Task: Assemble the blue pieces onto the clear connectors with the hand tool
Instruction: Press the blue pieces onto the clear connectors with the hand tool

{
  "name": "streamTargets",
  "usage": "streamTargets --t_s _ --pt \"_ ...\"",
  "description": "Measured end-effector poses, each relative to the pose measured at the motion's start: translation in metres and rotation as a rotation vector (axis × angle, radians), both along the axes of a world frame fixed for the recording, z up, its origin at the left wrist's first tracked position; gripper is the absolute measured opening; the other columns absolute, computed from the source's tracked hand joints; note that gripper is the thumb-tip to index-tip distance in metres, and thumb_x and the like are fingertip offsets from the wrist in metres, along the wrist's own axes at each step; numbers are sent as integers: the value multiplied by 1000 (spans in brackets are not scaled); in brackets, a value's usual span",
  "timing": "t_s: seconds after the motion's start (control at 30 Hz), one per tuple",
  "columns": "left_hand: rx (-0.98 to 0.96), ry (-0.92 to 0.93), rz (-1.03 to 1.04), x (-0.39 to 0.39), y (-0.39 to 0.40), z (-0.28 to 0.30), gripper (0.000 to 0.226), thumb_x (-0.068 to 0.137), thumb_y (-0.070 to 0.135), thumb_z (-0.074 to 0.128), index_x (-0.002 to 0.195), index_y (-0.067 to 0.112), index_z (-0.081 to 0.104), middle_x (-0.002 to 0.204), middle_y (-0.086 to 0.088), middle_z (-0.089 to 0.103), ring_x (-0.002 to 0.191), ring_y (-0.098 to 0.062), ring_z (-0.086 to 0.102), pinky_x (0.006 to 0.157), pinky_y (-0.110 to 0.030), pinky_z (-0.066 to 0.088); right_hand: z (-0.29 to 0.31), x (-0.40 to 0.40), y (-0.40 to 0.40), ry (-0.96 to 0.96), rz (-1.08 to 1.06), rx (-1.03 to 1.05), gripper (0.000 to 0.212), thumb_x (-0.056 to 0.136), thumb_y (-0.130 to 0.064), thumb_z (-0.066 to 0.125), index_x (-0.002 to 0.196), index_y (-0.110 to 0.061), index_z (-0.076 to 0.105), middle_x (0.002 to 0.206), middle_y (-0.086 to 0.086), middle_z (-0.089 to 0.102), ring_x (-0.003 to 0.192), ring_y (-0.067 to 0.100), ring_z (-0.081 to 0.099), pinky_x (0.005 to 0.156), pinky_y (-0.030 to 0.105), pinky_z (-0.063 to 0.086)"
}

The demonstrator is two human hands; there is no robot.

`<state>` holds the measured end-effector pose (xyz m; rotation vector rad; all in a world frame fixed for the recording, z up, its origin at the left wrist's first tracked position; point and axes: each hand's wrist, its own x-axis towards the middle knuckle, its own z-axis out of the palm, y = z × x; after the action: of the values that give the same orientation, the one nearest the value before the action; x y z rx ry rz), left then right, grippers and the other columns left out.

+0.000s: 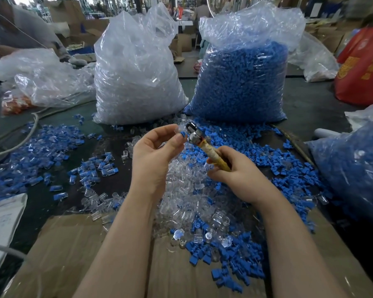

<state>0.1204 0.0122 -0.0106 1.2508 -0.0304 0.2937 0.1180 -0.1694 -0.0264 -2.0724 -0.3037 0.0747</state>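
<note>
Two upright plastic bags stand beyond the grip: the clear bag point(136, 67) holds clear connectors, the blue bag point(243, 82) holds blue pieces. A third bag point(351, 168), right of the grip, also holds blue pieces. The left hand point(153, 155) pinches one blue piece point(183, 133) against the metal head of the hand tool point(205, 143). The right hand point(235, 171) grips the tool's taped handle. Loose connectors point(185, 190) and blue pieces, too many to count, lie below the grip on the surface point(310, 108).

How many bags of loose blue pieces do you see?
2: one upright bag of blue pieces behind the hands, another bag of blue pieces at the right edge, partly cut off. More may be hidden.
</note>
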Motion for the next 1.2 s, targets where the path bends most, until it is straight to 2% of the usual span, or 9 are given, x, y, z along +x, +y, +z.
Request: streamTargets --t_s 0.2,0.37,0.47,0.57,0.67,0.8,0.87,0.97,1.2 --pt "7 -8 -10 -1 -1 -1 20 84 0 70 95 16 71 89 -1 74 90 -20 69 78 -24 57 1 -2 -1 40 34 -16 19 88 -19 69 101 -16 56 97 20 60 69 18 50 64 34 39" --pt "6 -14 -13 -1 -1 -1 21 81 1 71 98 14 69 91 -5 72 92 -24 68 82 -28 57 3 -3 -1 41 46 -35 21 88 -18 67 104 -14 55 99 21 59 71 22 51 65 35 39" --pt "-3 -15 -23 -2 -1 0 21 80 2 72 98 13 69 91 -5 72 92 -24 68 84 -31 58 2 -3 -1 26 47 -63 22 88 -16 67 105 -14 53 100 19 59 76 31 54 68 39 42" --pt "-10 -1 -20 -2 -2 1 20 80 3 72 96 13 70 90 -4 73 91 -24 69 83 -30 58 1 -2 -1 15 37 -72 22 87 -15 67 104 -14 53 96 17 58 74 27 54 67 42 44" --pt "23 33 -1 -2 -1 0 17 82 2 72 95 14 72 90 -5 75 89 -21 71 81 -28 58 -1 -1 1 -25 -15 -32 16 86 -13 66 99 -15 56 88 14 58 68 19 50 63 36 42" --pt "232 76 32 -3 -6 -3 16 81 3 76 92 15 75 87 -5 76 89 -23 72 81 -29 59 -3 0 9 -140 -109 84 10 90 -19 66 86 -15 58 63 -8 50 55 7 41 53 24 38" --pt "317 69 31 -4 -10 -3 14 80 5 77 90 15 76 84 -1 76 83 -15 72 79 -27 59 -2 0 14 -192 -134 161 10 90 -19 67 84 -15 59 57 -13 49 50 2 38 48 17 34" --pt "360 66 19 -6 -15 -2 14 80 4 77 90 14 77 83 2 76 77 -7 70 74 -21 57 -1 0 20 -235 -156 213 8 91 -15 66 85 -16 61 58 -16 53 49 1 41 47 13 35" --pt "371 102 -5 -6 -19 0 16 79 3 78 87 17 77 86 5 77 78 -6 71 72 -18 55 -2 1 20 -250 -179 224 11 91 -14 66 84 -21 62 59 -19 56 50 0 46 47 12 36"
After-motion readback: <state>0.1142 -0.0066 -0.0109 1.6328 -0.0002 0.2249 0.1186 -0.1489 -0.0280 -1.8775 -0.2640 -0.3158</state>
